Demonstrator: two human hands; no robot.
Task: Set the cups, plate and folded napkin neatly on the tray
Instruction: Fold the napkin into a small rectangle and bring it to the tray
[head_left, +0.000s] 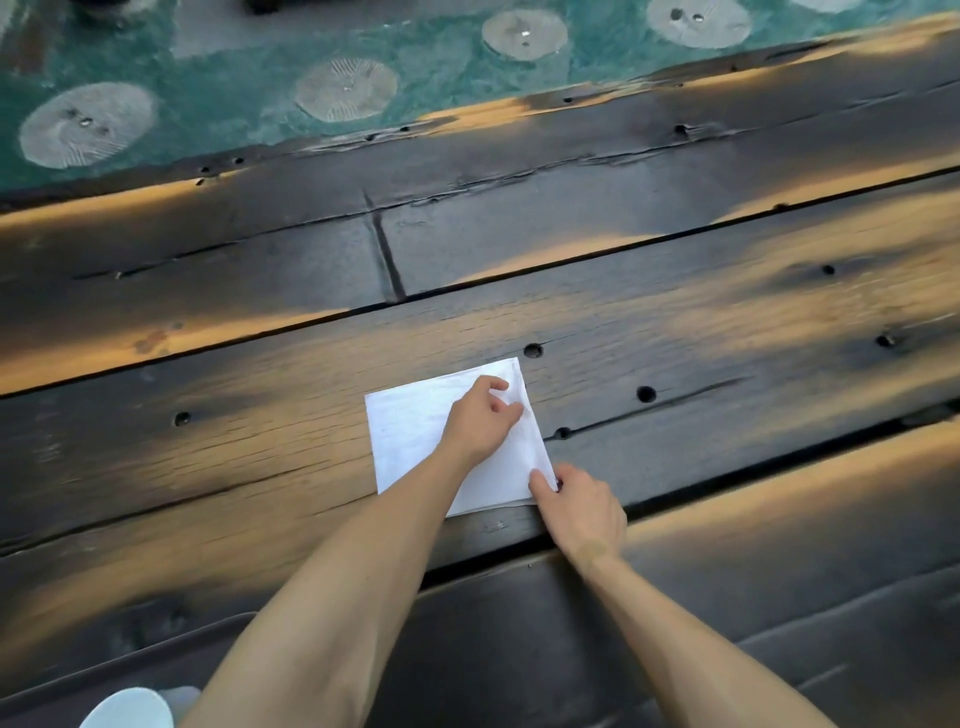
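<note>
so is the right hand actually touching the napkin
Touching. The head view shows the right hand with its fingertips on the near right corner of the white napkin, no gap between them. The left hand rests on it too.

Napkin (415, 431) white matt cloth; table (675, 322) dark weathered wood, cracked, slightly glossy
</note>
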